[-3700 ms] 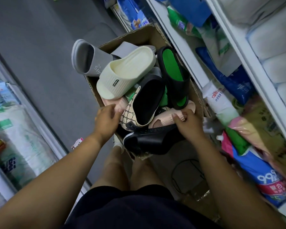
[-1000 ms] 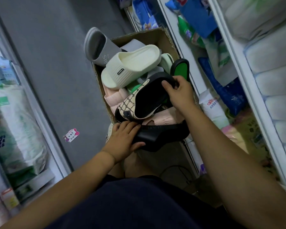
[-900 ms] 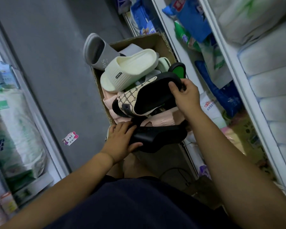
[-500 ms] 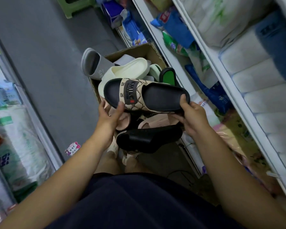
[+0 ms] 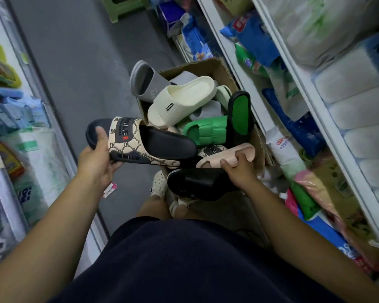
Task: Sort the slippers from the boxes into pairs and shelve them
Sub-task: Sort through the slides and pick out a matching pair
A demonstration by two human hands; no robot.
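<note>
A cardboard box (image 5: 210, 66) on the floor holds several mixed slippers. My left hand (image 5: 96, 162) grips a black slipper with a beige patterned strap (image 5: 140, 143) by its toe end, lifted out to the left of the box. My right hand (image 5: 239, 171) curls its fingers round a pink slipper (image 5: 230, 154) at the box's near edge. A second patterned strap (image 5: 210, 149) peeks out just beside it. A black slipper (image 5: 197, 182) lies below my right hand. In the box lie a cream slipper (image 5: 182, 101), a grey one (image 5: 144, 82), a green one (image 5: 204, 130) and a black-and-green one (image 5: 239, 114).
White shelving (image 5: 293, 68) with packaged goods and tissue packs runs along the right, close to the box. Glass-fronted shelves (image 5: 20, 127) with packets line the left. Grey floor (image 5: 74, 62) stretches between them, with a green stool (image 5: 123, 5) at the far end.
My left hand took over the patterned slipper and carried it left, out of the box. My right hand let go of it and dropped onto the pink slipper.
</note>
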